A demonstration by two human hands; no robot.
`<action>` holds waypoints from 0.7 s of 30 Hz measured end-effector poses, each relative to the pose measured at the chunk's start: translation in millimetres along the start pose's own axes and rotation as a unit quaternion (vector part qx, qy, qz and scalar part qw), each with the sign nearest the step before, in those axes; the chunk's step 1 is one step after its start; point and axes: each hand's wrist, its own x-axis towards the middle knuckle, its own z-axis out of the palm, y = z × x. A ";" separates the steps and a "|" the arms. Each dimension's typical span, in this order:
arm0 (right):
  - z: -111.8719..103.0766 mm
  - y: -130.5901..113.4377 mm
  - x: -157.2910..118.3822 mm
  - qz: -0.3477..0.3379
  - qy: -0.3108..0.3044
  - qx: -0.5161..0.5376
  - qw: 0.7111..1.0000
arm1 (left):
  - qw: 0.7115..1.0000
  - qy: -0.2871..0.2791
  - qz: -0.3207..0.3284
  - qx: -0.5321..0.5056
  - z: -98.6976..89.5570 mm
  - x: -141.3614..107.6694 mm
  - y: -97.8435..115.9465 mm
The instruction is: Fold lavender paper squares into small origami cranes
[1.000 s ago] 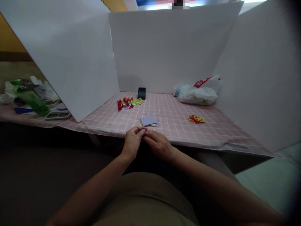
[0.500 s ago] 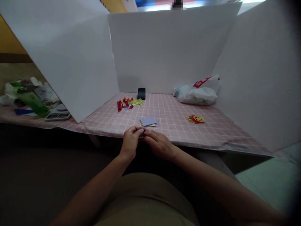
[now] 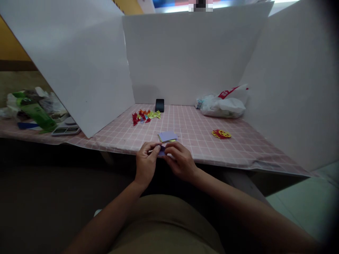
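Between my two hands, at the table's front edge, is a small piece of purple paper [image 3: 161, 152], partly hidden by my fingers. My left hand [image 3: 147, 158] pinches it from the left with thumb and forefinger. From the right, my right hand [image 3: 180, 159] holds its other side with curled fingers. Just beyond my fingertips lies a stack of square paper sheets [image 3: 167, 136], purple on top with yellow showing under it. Farther back on the left is a cluster of small folded paper figures [image 3: 144, 115] in red, orange, yellow and blue.
The table [image 3: 185, 123] has a pink checked cover, with white panels on three sides. A black phone-like object [image 3: 159, 105] stands at the back. Red and yellow cut-out shapes [image 3: 221, 134] and a white plastic bag [image 3: 224, 107] are on the right. A scale [image 3: 66, 131] and green bottle [image 3: 37, 112] lie left.
My hands have drawn slightly apart and more of the purple paper shows between them. The things on the table have stayed put.
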 end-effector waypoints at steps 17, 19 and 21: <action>-9.7 -5.8 15.3 0.408 -0.076 0.468 0.780 | 0.996 -0.054 -0.078 0.000 -9.6 -3.3 14.3; -11.2 -5.9 16.0 0.409 -0.085 0.470 0.777 | 0.995 -0.059 -0.078 0.013 -10.5 -3.6 16.3; -12.3 -5.5 16.2 0.408 -0.092 0.471 0.777 | 0.994 -0.068 -0.081 0.020 -11.8 -4.0 18.1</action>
